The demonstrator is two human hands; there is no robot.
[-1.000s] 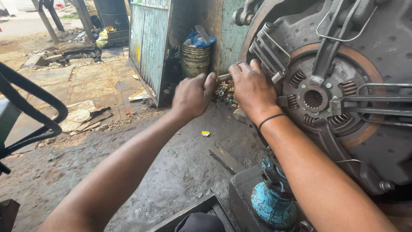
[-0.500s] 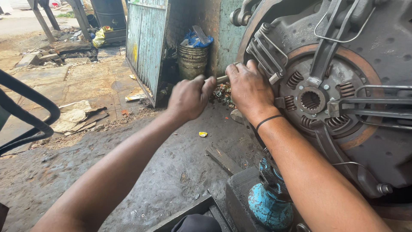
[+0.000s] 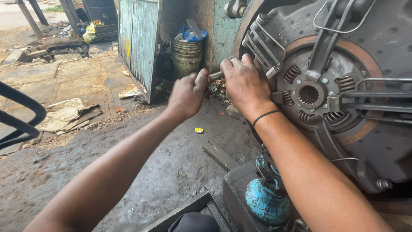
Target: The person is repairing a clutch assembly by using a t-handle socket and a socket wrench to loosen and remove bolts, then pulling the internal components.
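Observation:
A large dark clutch assembly [image 3: 343, 99] with a splined hub, coil springs and a rusty friction ring fills the right side. My left hand [image 3: 186, 94] is closed around the handle of a metal wrench [image 3: 214, 76] that runs right toward the clutch's left rim. My right hand [image 3: 244, 83] presses over the wrench's far end at that rim, hiding the tool's head. A black band circles my right wrist.
A blue gas cylinder [image 3: 266, 202] and a dark metal block stand below my right forearm. A metal bucket [image 3: 186, 56] with blue scraps sits against a teal corrugated panel [image 3: 137, 43]. Scrap cardboard [image 3: 64, 114] lies left; a black curved bar [image 3: 21, 116] crosses the left edge.
Both hands and the wrench stay at the clutch rim; they shifted only slightly as the view moved a little.

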